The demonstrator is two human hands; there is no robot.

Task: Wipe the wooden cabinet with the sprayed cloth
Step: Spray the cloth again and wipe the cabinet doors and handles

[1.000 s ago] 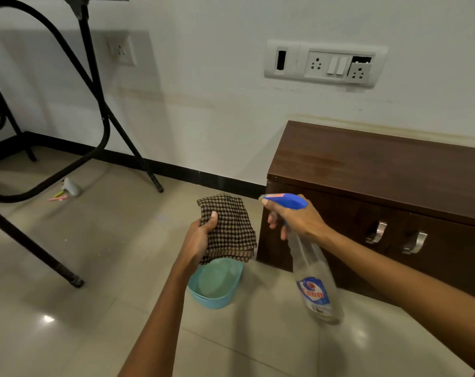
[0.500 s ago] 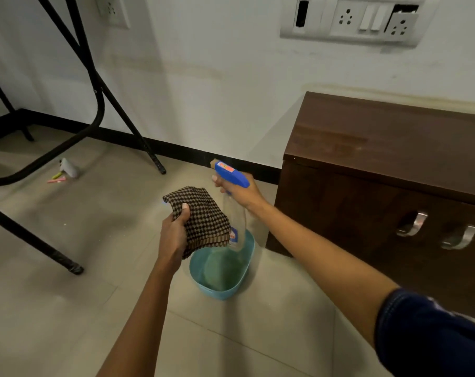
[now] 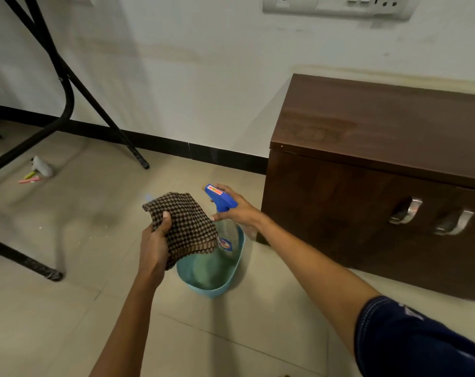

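The cloth (image 3: pixel 186 227), a brown-and-black checked piece, sits near frame centre, bunched and hanging from the left hand (image 3: pixel 154 247), whose grip is clenched on its lower left edge with the thumb pressed over the fabric. At 3 o'clock from the cloth, just beside it, the right hand (image 3: pixel 237 209) has its grip closed around the neck of a spray bottle (image 3: pixel 224 213); the blue trigger head points toward 10 o'clock, over the cloth's upper edge, and the clear body with its blue label hangs down behind the cloth's right corner. Directly below both, at 6 o'clock from the cloth, a light blue plastic tub (image 3: pixel 211 270) stands on the tiled floor (image 3: pixel 67 308); whether the bottle's base touches the tub cannot be determined. The wooden cabinet (image 3: pixel 367 159) stands at 2 to 3 o'clock from the cloth, against the white wall (image 3: pixel 203 77), apart from the cloth and both hands; its dark top is bare and two metal handles (image 3: pixel 406 210) are fixed to its front. At 9 to 11 o'clock, black metal frame legs (image 3: pixel 67 85) cross the floor, with a small white item (image 3: pixel 43 167) and coloured bits lying beside them. A switch and socket plate (image 3: pixel 337 5) is mounted on the wall at 1 o'clock.
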